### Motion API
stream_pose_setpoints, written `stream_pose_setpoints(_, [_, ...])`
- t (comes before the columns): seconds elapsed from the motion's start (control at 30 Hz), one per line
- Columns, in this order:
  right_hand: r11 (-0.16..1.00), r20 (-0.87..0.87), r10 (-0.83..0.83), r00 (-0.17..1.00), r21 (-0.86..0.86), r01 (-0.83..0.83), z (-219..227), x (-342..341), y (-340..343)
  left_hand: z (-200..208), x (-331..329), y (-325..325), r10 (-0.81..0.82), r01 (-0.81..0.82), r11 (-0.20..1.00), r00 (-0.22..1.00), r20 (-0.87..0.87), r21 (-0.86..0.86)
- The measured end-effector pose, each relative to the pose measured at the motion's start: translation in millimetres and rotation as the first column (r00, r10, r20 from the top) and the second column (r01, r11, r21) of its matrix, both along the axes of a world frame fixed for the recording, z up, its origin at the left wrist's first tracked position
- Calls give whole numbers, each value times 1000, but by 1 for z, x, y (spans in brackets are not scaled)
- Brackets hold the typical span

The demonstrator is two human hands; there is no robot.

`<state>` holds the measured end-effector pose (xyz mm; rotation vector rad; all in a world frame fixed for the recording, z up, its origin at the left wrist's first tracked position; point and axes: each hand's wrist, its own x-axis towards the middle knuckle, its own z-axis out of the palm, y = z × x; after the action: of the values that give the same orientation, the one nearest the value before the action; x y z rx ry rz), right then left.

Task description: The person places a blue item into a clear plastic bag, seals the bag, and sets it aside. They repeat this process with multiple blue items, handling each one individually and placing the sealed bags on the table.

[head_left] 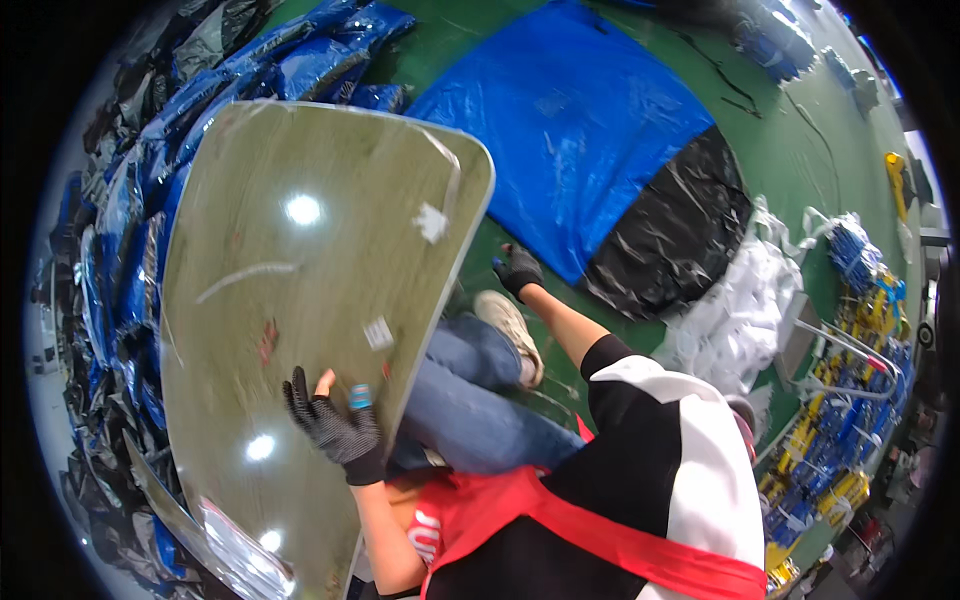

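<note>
My left hand (338,428), in a grey-and-black glove with a bare fingertip and blue tape on one finger, is held over the greenish-brown table (300,340). Its fingers are spread, with nothing visible in them. My right hand (518,270), gloved in dark grey with blue at a fingertip, reaches down past the table's right edge. Its fingers look apart and hold nothing I can see. Closest to it lies a large rounded blue fabric piece (560,110) with a black section (680,235), spread on the floor. Whether the right hand touches it, I cannot tell.
Shiny blue and black bundles (120,250) are heaped along the left. White sheeting (730,310) lies on the green floor (810,160) at right, near a metal-framed item (840,360) and blue and yellow bundles (830,430). My shoe (508,335) is beside the table.
</note>
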<state>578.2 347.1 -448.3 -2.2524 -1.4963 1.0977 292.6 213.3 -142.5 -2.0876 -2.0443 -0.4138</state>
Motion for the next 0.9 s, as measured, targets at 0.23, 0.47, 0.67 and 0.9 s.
stream_pose_setpoints(0.23, [989, 500, 116, 858, -137, -54, -91, 35, 81, -47, -26, 107, 215, -215, 973, 977, -6, -82])
stream_pose_setpoints(0.47, [895, 18, -388, 922, 247, 372, -34, 140, 124, -22, 0, 267, 57, -117, 984, 919, 390, 131])
stream_pose_setpoints(0.67, [678, 322, 199, 925, 637, -368, 203, 187, 214, -3, 209, 192, -187, 980, 195, 6, 982, 32])
stream_pose_setpoints(0.9, [679, -590, 719, 368, 710, -187, 473, 77, 109, 25, 39, 142, 515, 670, 739, -500, 696, -66])
